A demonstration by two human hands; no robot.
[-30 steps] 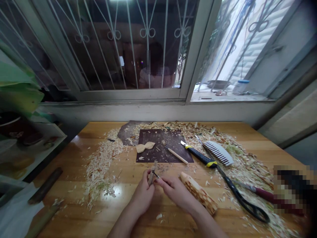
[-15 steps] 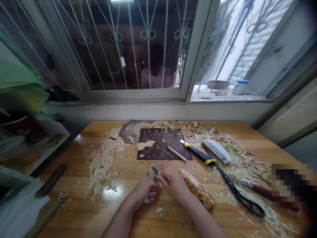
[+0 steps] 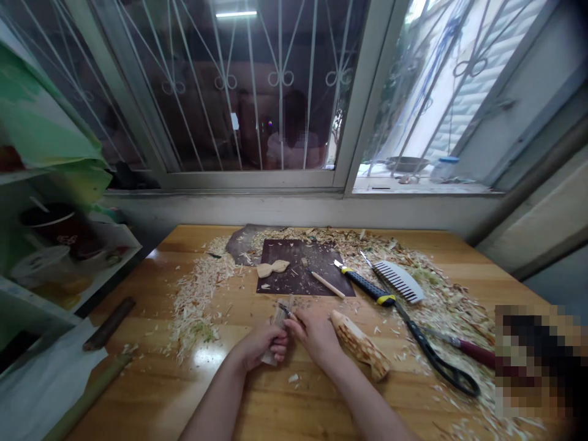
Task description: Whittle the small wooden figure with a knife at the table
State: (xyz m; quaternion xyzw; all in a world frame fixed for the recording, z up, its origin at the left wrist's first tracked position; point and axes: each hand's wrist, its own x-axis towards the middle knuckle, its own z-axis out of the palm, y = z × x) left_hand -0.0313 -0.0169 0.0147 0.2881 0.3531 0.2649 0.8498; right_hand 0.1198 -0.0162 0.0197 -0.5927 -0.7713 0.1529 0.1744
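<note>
My left hand (image 3: 261, 346) is closed round a short pale wooden stick (image 3: 278, 320), held upright just above the wooden table (image 3: 151, 392). My right hand (image 3: 313, 334) grips a small carving knife (image 3: 286, 311), its blade resting against the stick near the top. The two hands touch near the table's middle front. A carved light wooden piece (image 3: 361, 346) lies right beside my right wrist.
A dark mat (image 3: 316, 278) holds a bow-shaped wood blank (image 3: 272, 267) and a thin stick (image 3: 327, 285). To the right lie a yellow-black utility knife (image 3: 367, 286), a white comb (image 3: 399, 280), black scissors (image 3: 434, 358) and a red-handled tool (image 3: 468, 349). Shavings (image 3: 197, 300) cover much of the table.
Both hands have drawn a little toward me while staying together on the stick. The left fingers have closed more tightly round it. The view has tilted slightly.
</note>
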